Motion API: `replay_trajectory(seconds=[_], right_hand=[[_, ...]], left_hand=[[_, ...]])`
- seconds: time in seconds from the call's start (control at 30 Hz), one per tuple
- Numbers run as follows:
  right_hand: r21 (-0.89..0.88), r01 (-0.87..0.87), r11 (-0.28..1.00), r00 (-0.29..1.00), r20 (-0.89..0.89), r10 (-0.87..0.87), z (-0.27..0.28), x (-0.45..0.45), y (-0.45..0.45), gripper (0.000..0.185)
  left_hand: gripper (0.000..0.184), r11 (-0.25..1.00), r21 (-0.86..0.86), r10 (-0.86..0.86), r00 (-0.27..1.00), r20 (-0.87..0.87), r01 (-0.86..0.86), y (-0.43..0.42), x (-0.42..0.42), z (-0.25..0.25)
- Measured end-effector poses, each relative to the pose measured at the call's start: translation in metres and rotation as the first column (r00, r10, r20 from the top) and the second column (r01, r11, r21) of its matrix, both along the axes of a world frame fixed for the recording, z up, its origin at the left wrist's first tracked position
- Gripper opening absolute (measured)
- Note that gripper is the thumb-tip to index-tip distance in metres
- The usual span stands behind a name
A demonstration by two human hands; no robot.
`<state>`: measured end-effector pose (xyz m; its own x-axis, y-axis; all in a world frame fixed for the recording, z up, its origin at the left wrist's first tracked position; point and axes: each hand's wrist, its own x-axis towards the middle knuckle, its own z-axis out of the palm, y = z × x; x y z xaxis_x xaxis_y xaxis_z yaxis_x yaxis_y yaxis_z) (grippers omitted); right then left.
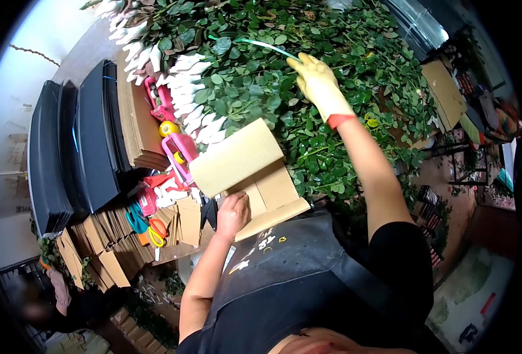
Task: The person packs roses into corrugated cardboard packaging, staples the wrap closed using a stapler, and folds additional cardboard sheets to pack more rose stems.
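A folded corrugated cardboard sheet lies against the front of my apron, its upper flap standing up. My left hand is bare, with its fingers curled at the left edge of the sheet's inner fold. Over the leafy stems, my right hand wears a pale yellow glove with a red cuff. Its fingers are closed at the end of a thin green-and-white strip that reaches leftward over the leaves. Rose stems with white-wrapped heads are heaped in front of me.
Pink tape dispensers stand left of the sheet. Orange-handled scissors lie by stacked cardboard pieces. Tall black panels lean at the left. Other people are at the lower left and far right.
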<state>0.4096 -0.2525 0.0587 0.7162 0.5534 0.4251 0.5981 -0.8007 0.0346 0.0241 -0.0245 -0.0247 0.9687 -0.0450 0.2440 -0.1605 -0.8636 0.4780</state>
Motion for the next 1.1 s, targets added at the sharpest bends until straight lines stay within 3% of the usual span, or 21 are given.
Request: replay_trajectory(seconds=[0.03, 0.1, 0.13, 0.17, 0.23, 0.3, 0.33, 0.4, 0.47, 0.5, 0.57, 0.6, 0.63, 0.7, 0.77, 0.8, 0.9, 0.97, 1.03, 1.07, 1.1], right_hand=[[-0.145, -0.025, 0.989, 0.998, 0.057, 0.033, -0.01, -0.001, 0.001, 0.036], [-0.348, -0.232, 0.908, 0.859, -0.512, 0.024, -0.007, 0.027, 0.006, 0.032], [-0.392, -0.168, 0.905, 0.878, -0.476, -0.043, 0.009, 0.03, 0.014, 0.026], [-0.159, -0.09, 0.983, 0.917, -0.398, 0.02, 0.039, 0.017, 0.01, 0.019], [0.232, 0.038, 0.972, 0.986, -0.164, 0.001, 0.063, 0.007, 0.002, 0.015], [0.206, -0.263, 0.943, 0.925, 0.333, 0.185, 0.084, -0.007, -0.01, 0.012], [0.094, -0.195, 0.976, 0.981, 0.037, 0.192, 0.088, -0.013, -0.015, 0.012], [0.268, -0.267, 0.926, 0.962, 0.012, 0.274, 0.089, -0.048, -0.028, 0.011], [0.433, -0.274, 0.859, 0.896, -0.211, 0.392, 0.096, -0.083, -0.047, 0.016], [0.516, -0.2, 0.833, 0.759, -0.456, 0.464, 0.096, -0.097, -0.06, 0.02], [0.348, -0.128, 0.929, 0.595, -0.722, 0.353, 0.076, -0.123, -0.083, 0.027], [0.353, -0.329, 0.876, 0.668, -0.569, 0.48, 0.042, -0.13, -0.097, 0.026], [0.193, -0.363, 0.912, 0.703, -0.585, 0.404, 0.035, -0.143, -0.105, 0.013], [-0.016, -0.371, 0.928, 0.746, -0.6, 0.288, 0.009, -0.164, -0.124, 0.002], [-0.02, -0.337, 0.941, 0.738, -0.626, 0.252, -0.021, -0.18, -0.133, 0.012], [-0.077, -0.33, 0.941, 0.688, -0.702, 0.184, -0.021, -0.181, -0.129, 0.009], [-0.382, -0.368, 0.848, 0.739, -0.673, 0.017, 0.005, -0.161, -0.124, 0.015], [-0.371, -0.246, 0.895, 0.745, -0.663, -0.07, 0.059, -0.133, -0.092, 0.05], [-0.133, -0.18, 0.975, 0.736, -0.676, 0.044, 0.061, -0.091, -0.076, 0.043], [-0.159, -0.104, 0.982, 0.628, -0.776, -0.059, 0.084, -0.078, -0.058, 0.038], [-0.109, -0.134, 0.985, 0.655, -0.755, 0.006, 0.061, -0.046, -0.05, 0.037]], left_hand=[[0.027, 1.0, 0.002, 0.006, 1.0, -0.012, -0.006, -0.001, -0.001, 0.0], [0.026, 1.0, 0.008, 0.007, 1.0, 0.011, -0.007, 0.0, -0.001, -0.001], [0.025, 1.0, 0.007, -0.006, 1.0, 0.022, 0.006, 0.001, 0.0, -0.002], [0.024, 1.0, 0.01, 0.002, 1.0, -0.028, -0.002, 0.002, -0.002, -0.004], [0.025, 0.999, 0.045, -0.02, 1.0, 0.019, 0.019, 0.003, -0.001, -0.006], [0.023, 1.0, 0.019, 0.001, 1.0, -0.009, 0.0, 0.002, -0.003, -0.006], [0.024, 1.0, 0.001, 0.003, 1.0, -0.023, -0.003, 0.0, -0.006, -0.006], [0.029, 1.0, -0.026, 0.001, 0.999, -0.046, -0.002, 0.004, -0.008, -0.004], [0.038, 0.996, -0.086, -0.007, 0.994, -0.107, -0.002, 0.005, -0.007, 0.0], [0.056, 0.987, -0.161, -0.012, 0.987, -0.161, -0.014, 0.007, -0.01, 0.0], [0.088, 0.983, -0.165, 0.034, 0.956, -0.29, -0.085, 0.006, -0.012, 0.008], [0.112, 0.9, -0.391, 0.024, 0.918, -0.396, -0.192, 0.012, -0.016, -0.01], [0.115, 0.919, -0.369, 0.027, 0.954, -0.299, -0.142, 0.016, -0.021, -0.033], [0.112, 0.907, -0.409, -0.029, 0.955, -0.296, -0.099, 0.015, -0.02, -0.014], [0.078, 0.954, -0.298, -0.068, 0.948, -0.31, -0.029, 0.015, -0.014, -0.002], [0.069, 0.959, -0.284, -0.088, 0.951, -0.297, 0.0, 0.016, -0.014, -0.005], [0.053, 0.946, -0.323, -0.126, 0.946, -0.3, 0.023, 0.019, -0.016, -0.007], [0.05, 0.932, -0.363, -0.119, 0.929, -0.35, -0.018, 0.018, -0.014, 0.002], [0.047, 0.948, -0.317, -0.122, 0.93, -0.348, 0.005, 0.018, -0.012, 0.004], [0.046, 0.957, -0.289, -0.128, 0.926, -0.355, 0.021, 0.018, -0.013, 0.008], [0.05, 0.962, -0.273, -0.123, 0.926, -0.358, 0.022, 0.017, -0.012, 0.008]])
